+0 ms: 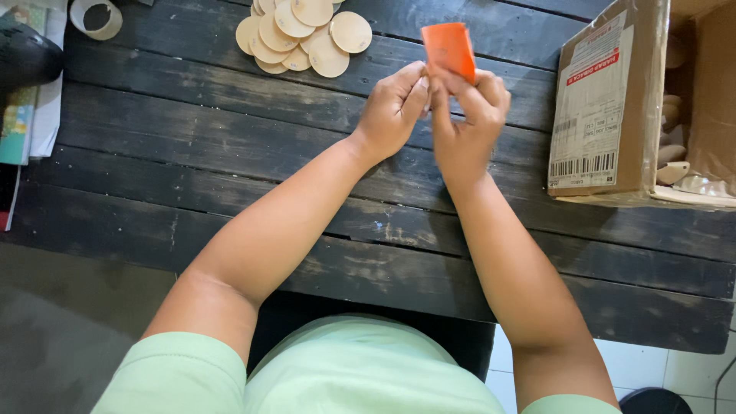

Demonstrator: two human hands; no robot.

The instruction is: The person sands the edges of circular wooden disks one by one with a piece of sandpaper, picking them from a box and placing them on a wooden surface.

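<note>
Hands, left (391,107) and right (464,115) (two), pinching one orange sheet (450,47), wooden discs (303,32) piled

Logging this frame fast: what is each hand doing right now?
Left hand: closed, fingertips pinched by the lower edge of the orange piece.
Right hand: closed, holding the orange piece.

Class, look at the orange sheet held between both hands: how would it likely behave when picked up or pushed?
The orange sheet looks thin and probably light, pinched by fingertips of the right hand and left hand. It stands upright, so likely fairly stiff. Flat, it should slide, not roll.
</note>
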